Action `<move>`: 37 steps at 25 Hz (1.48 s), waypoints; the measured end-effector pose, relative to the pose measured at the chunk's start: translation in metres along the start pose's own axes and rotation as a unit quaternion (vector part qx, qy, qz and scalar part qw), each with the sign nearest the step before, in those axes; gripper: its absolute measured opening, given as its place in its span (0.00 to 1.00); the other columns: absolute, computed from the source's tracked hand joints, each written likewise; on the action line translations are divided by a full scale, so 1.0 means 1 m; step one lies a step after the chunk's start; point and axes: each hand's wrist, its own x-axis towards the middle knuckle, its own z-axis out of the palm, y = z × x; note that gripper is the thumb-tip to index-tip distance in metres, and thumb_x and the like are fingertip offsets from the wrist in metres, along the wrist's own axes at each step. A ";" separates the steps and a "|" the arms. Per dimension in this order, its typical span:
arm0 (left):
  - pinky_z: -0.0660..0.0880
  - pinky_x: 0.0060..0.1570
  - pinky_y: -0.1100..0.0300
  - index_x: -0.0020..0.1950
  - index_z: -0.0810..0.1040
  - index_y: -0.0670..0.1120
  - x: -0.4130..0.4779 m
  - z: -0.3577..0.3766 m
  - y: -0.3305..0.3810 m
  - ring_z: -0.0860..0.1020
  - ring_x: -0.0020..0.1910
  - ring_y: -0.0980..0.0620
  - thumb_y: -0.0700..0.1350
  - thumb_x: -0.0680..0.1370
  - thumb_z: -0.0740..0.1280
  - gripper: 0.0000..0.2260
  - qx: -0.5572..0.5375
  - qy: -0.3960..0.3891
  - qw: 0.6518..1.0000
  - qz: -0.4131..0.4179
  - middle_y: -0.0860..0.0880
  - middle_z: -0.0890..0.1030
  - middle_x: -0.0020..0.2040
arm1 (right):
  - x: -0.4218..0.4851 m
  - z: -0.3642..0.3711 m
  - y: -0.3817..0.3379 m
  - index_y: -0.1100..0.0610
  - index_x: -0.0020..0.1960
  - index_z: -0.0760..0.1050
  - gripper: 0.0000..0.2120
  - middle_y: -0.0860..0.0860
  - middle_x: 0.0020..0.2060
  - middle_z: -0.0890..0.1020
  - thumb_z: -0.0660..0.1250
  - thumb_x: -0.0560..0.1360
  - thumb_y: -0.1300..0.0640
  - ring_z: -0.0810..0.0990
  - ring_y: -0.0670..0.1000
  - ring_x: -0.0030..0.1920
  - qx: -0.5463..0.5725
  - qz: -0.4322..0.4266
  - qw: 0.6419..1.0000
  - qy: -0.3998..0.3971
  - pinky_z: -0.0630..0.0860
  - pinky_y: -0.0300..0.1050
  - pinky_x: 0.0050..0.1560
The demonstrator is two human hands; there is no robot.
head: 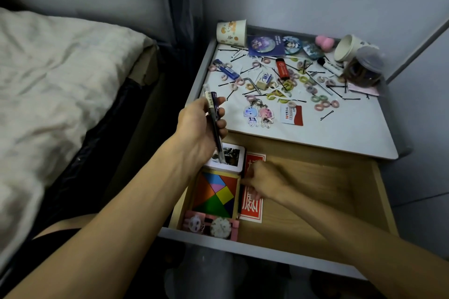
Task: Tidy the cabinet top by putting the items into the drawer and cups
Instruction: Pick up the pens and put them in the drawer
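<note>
At nine o'clock lies a bed (pixel 60 68) with a crumpled pale cover. Our left hand (pixel 201 126) hovers over the drawer's ten o'clock corner, its grip clenched around two pens (pixel 214 114) that point tip-down.

Below it the wooden drawer (pixel 315 201) stands pulled open. Along its nine o'clock side we see a white photo card stack (pixel 230 155). Toward six o'clock of that sits a coloured tangram puzzle (pixel 216 194), then a pink toy set (pixel 211 226) against the front wall.

Just at three o'clock of the tangram lies a red card (pixel 251 209) with white characters. Our right hand (pixel 264 181) rests on it, its grip curled onto the card's left edge.

At twelve o'clock of the drawer, the white counter (pixel 340 133) carries the clutter. A patterned paper cup (pixel 232 31) stands at its eleven o'clock corner, a blue lighter (pixel 224 69) toward nine. Two cartoon keychains (pixel 258 114) and a red-and-white card (pixel 291 115) lie near the six o'clock edge.

Near the middle we see a padlock (pixel 262 84) and a red lighter (pixel 282 68), among scattered hair ties (pixel 318 98) and bobby pins (pixel 326 115). At one o'clock a second paper cup (pixel 349 47) lies tipped, touching a clear jar (pixel 364 68).
</note>
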 end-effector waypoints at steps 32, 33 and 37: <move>0.59 0.26 0.64 0.53 0.73 0.45 -0.010 0.025 -0.021 0.61 0.27 0.56 0.49 0.83 0.58 0.09 0.155 0.103 0.974 0.132 0.51 0.67 0.35 | -0.027 -0.007 0.014 0.58 0.54 0.72 0.05 0.51 0.40 0.79 0.64 0.79 0.64 0.79 0.45 0.33 0.034 -0.008 0.997 -0.072 0.77 0.35 0.30; 0.58 0.26 0.63 0.53 0.72 0.45 -0.011 0.026 -0.021 0.61 0.27 0.56 0.48 0.83 0.58 0.08 0.143 0.097 0.977 0.123 0.50 0.67 0.35 | -0.021 -0.005 0.010 0.58 0.51 0.71 0.04 0.52 0.40 0.79 0.63 0.79 0.64 0.80 0.47 0.32 0.040 -0.002 0.998 -0.055 0.77 0.35 0.30; 0.58 0.28 0.61 0.54 0.71 0.44 -0.011 0.027 -0.018 0.62 0.28 0.55 0.42 0.83 0.55 0.06 0.114 0.088 0.982 0.120 0.49 0.69 0.35 | 0.000 0.000 0.002 0.54 0.39 0.66 0.12 0.59 0.44 0.81 0.60 0.80 0.63 0.83 0.56 0.37 0.003 -0.001 1.000 -0.008 0.81 0.46 0.36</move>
